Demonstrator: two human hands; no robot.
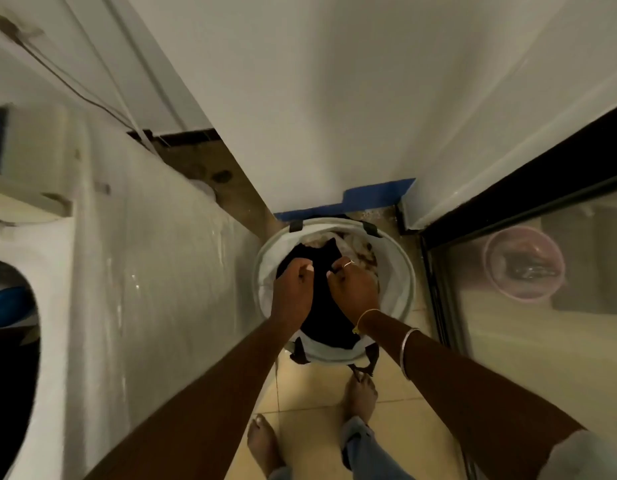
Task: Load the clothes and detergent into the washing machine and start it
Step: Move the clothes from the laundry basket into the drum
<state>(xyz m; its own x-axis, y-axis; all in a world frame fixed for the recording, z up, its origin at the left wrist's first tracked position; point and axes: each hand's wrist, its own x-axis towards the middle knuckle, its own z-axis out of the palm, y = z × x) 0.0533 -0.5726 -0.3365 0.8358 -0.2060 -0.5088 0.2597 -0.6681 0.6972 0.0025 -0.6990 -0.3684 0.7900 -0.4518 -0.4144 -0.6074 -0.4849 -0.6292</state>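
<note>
Inside round white fabric hamper [398,268]: I am gripping black cloth garment [321,323] with left hand [291,289] and right hand [353,289], both clenching fabric. Recommending: bunch loose ends, lift clear of rim, swing left to white washing machine [30,244].

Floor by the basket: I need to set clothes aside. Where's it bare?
Bare tile lies between the right foot and the glass door. The basket, where the left hand and right hand grip a black garment, crowds the corner beside the washing machine.
</note>
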